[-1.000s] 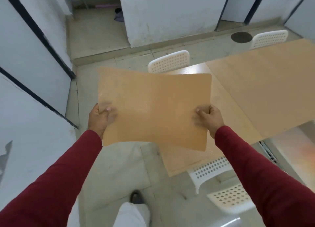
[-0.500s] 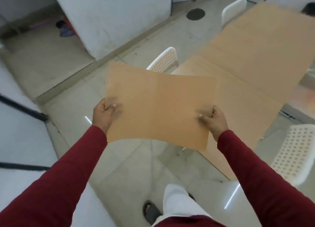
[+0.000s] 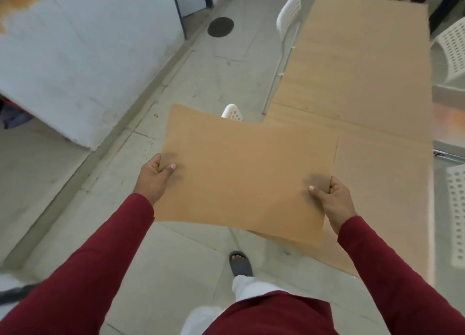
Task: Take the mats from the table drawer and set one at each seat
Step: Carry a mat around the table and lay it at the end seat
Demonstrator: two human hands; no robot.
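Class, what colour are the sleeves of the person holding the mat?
Dark red sleeves, head view.

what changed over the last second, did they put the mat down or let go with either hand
Neither. The person has walked on along the table, which now stretches ahead. The left hand and right hand still pinch the mat by its side edges, held flat above the floor.

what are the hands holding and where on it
One tan mat, held by its two short side edges: left hand and right hand.
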